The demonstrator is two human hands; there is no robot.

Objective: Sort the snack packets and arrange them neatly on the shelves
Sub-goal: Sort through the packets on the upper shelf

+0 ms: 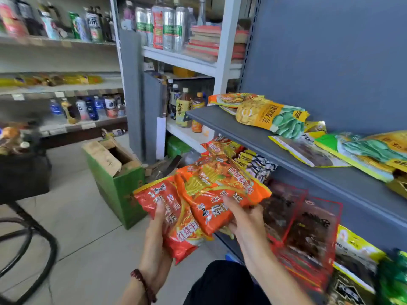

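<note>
Person stands at a grey shelf [286, 155], both hands low in front of it, out over the tiled floor [83, 227].

Left hand [156, 234]: fingers [161, 206] clamped on a red noodle packet [176, 225], thumb on the printed face and the rest underneath. The packet is tilted, its far end up. Bead bracelet [143, 285] on that wrist.

Right hand [244, 219]: fingers closed on the near edge of an orange noodle packet [220, 188]. This packet overlaps the red one's right side. Possibly a second orange packet sits behind it; the blur makes that hard to tell.

Both held packets are in the air, just in front of the shelf edge and below its level.

On the shelf, lying flat:
- an orange packet [231, 99] at the far end
- a yellow-green packet [271, 116] partly over it
- a yellow-edged packet with dark contents [308, 153]
- another yellow-green packet [363, 150] at the near end

Under the shelf are more orange packets [222, 146], black-and-white packets [257, 166] and red packets with dark contents [308, 227].

A green cardboard box [116, 172] stands on the floor to the left, flaps open. Bottles [185, 106] stand on the white shelving behind it.
</note>
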